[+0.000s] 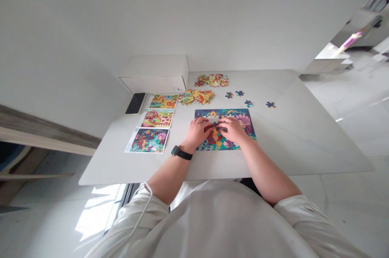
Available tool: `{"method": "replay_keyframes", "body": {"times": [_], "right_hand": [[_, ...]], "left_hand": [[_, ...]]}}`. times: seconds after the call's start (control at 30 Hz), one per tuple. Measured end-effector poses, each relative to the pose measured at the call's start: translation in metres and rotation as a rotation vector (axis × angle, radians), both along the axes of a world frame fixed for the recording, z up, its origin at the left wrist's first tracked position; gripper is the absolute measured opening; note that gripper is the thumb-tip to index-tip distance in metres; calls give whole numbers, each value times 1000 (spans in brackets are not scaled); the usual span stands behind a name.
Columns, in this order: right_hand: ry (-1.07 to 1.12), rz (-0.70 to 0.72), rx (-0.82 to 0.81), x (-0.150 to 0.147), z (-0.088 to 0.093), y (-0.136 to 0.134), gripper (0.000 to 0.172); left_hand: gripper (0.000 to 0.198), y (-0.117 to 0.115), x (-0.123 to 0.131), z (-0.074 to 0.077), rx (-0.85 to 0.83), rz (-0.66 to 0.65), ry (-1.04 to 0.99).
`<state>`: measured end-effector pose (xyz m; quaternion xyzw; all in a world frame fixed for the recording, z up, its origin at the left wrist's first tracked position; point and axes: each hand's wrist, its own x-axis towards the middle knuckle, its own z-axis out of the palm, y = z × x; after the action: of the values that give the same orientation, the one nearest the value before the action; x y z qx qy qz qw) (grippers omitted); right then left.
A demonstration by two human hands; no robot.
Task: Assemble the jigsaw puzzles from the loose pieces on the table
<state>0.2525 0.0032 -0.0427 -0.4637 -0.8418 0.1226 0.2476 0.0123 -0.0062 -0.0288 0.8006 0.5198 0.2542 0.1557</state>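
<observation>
A mostly assembled jigsaw puzzle [220,144] with a dark, colourful animal picture lies flat on the table in front of me. A pale gap shows in its upper middle, between my hands. My left hand [198,131], with a black watch on the wrist, rests on the puzzle's left part, its fingers bent around the pieces by the gap. From the other side my right hand [233,129] grips the puzzle, thumb and fingers bent towards the same gap. Several loose dark blue puzzle pieces [248,104] lie beyond the puzzle to the right. Any single piece under the fingertips is hidden.
Two heaps of puzzle pieces, a yellow-orange heap [197,97] and a mixed heap [212,80], lie farther back. Left of the puzzle are three picture sheets [146,140] and a phone [135,103]. A white box [154,73] stands against the wall on the white table [304,136].
</observation>
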Motion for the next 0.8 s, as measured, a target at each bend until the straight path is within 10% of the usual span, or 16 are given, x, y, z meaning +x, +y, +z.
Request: {"method": "replay_keyframes", "body": {"times": [0.8], "right_hand": [[39, 56, -31, -8, 15, -3, 23]], "left_hand": [[21, 4, 0, 1, 51, -193, -75]]}}
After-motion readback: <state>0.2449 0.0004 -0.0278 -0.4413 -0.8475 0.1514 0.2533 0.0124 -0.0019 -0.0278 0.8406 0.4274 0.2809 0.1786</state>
